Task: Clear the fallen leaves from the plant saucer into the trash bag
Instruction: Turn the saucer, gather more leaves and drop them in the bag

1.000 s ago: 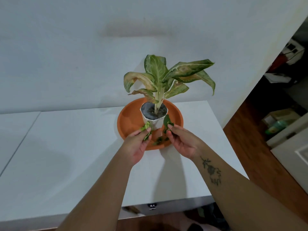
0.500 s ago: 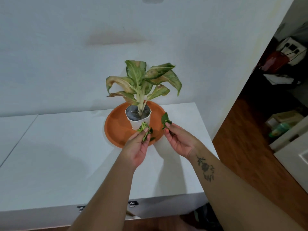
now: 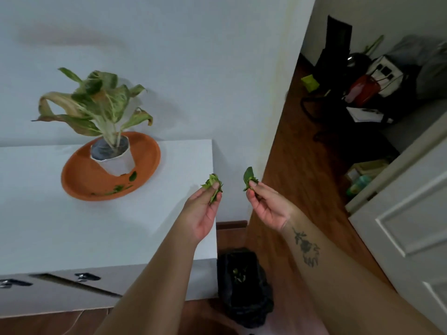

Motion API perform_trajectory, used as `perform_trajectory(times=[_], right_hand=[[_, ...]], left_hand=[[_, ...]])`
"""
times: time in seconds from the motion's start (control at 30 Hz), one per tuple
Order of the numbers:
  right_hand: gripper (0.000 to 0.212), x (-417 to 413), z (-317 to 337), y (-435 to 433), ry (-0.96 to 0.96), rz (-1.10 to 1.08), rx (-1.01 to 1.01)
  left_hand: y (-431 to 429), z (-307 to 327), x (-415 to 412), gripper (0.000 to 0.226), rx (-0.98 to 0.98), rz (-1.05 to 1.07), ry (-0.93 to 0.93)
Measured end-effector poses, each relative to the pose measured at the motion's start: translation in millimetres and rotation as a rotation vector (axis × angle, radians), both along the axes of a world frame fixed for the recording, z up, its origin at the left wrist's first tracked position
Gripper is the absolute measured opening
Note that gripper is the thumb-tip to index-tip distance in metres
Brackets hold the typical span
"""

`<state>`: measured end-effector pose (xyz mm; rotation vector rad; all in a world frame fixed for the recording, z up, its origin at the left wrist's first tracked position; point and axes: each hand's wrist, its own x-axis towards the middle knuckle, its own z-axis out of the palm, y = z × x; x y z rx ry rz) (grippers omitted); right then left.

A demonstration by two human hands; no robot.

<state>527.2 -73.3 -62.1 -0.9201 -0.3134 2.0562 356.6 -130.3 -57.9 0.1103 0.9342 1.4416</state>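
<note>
An orange saucer [image 3: 82,180] sits on a white cabinet top and carries a white pot with a drooping plant [image 3: 96,105]. A few green leaf bits [image 3: 132,176] lie on the saucer's near side. My left hand [image 3: 202,211] pinches a bunch of green leaves [image 3: 212,183] over the cabinet's right edge. My right hand [image 3: 268,206] pinches another leaf [image 3: 249,177] past that edge, over the floor. A black trash bag [image 3: 244,286] stands open on the floor beside the cabinet, below both hands, with some leaves inside.
The white cabinet top [image 3: 72,226] ends at its right edge near the hands; drawer handles [image 3: 84,276] show on its front. Brown wooden floor [image 3: 302,177] runs to the right. A white door [image 3: 411,226] stands at the right, with clutter [image 3: 362,88] behind it.
Both hands lifted their leaves off the saucer and carried them right, past the cabinet's edge. My view swung right and down, bringing the trash bag into sight.
</note>
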Motion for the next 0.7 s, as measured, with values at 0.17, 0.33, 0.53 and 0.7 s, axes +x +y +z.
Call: perform_trajectory(times=[0.17, 0.33, 0.53, 0.7], right_hand=[[0.020, 51.6, -17.5, -2.7, -0.003, -0.044, -0.063], [0.009, 71.7, -50.1, -16.3, -0.035, -0.082, -0.128], [0.009, 87.9, -102.3, -24.9, -0.108, -0.148, -0.196], [0.009, 89.6, -179.9, -26.3, -0.147, -0.169, -0.289]], left_hand=[[5.0, -16.4, 49.5, 0.017, -0.038, -0.022, 0.002], [3.3, -47.0, 81.2, 0.014, -0.127, -0.015, 0.050], [11.4, -94.2, 110.3, 0.012, -0.195, -0.066, 0.092], [14.5, -166.1, 115.0, 0.008, -0.308, -0.062, 0.154]])
